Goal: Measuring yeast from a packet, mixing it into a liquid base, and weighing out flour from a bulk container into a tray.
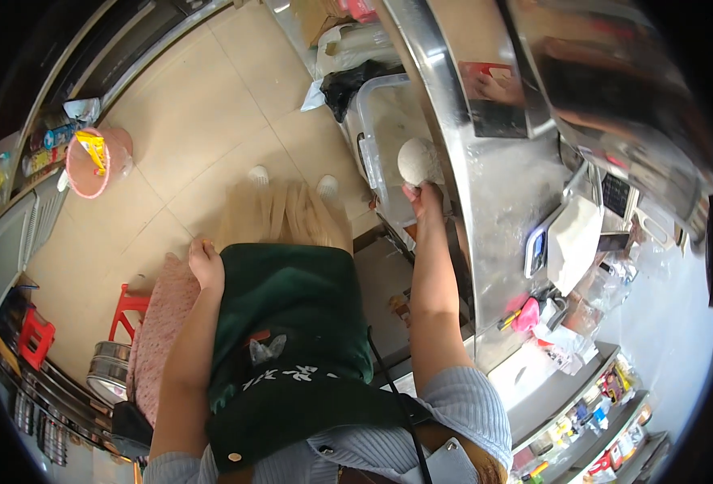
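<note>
My right hand [426, 198] is closed on the near edge of a round white cup-like thing [419, 161], which looks filled with white grains or powder; its exact kind is hard to make out. It is held over a clear plastic bin [370, 165] beside the steel counter. To the left, my left hand [205, 264] hangs by the hem of my green apron [292, 282], its fingers curled in and nothing visible in them.
The steel counter [498, 202] runs along the right, with a scale [537, 248] and white paper on it. A black bag [348, 89] lies beyond the bin. On the left are a pink waste bin [89, 173], a red stool [128, 306] and a round metal tin [108, 371].
</note>
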The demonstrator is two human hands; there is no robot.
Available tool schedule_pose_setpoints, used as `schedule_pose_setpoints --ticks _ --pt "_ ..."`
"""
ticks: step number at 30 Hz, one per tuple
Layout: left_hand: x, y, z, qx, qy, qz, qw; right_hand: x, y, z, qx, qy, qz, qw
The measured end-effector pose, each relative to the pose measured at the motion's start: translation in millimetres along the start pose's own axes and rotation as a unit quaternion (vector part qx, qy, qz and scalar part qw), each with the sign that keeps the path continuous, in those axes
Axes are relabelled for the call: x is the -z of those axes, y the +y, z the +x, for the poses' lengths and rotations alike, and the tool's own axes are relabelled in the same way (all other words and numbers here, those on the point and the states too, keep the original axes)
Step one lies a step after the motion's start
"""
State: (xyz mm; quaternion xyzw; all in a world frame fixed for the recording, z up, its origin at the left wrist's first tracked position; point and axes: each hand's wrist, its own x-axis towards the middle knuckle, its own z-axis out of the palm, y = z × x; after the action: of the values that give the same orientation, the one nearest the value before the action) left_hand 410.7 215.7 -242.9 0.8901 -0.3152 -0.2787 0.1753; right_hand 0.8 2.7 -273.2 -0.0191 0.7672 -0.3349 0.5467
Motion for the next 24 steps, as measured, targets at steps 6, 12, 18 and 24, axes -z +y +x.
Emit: schedule_pose_setpoints --ticks 6,12,18,24 --pt "52.2 12.3 2.7 0.027 0.035 -0.055 0.997 -19.2 13.5 -87.4 0.028 -0.034 -0.017 0.999" --pt "80.7 11.5 12.9 0.021 0.048 -0.091 0.994 -29.2 2.2 -168.9 -0.003 -0.109 -0.035 0.993" --pt "93.5 12.5 21.2 -0.010 0.040 -0.076 0.996 3.1 -72.1 -243.0 0.006 -0.185 -0.013 0.983" --pt "88.8 4.9 27.5 -0.008 0.046 -0.053 0.998 93.7 -166.1 -282.0 0.142 -0.101 0.009 0.985"
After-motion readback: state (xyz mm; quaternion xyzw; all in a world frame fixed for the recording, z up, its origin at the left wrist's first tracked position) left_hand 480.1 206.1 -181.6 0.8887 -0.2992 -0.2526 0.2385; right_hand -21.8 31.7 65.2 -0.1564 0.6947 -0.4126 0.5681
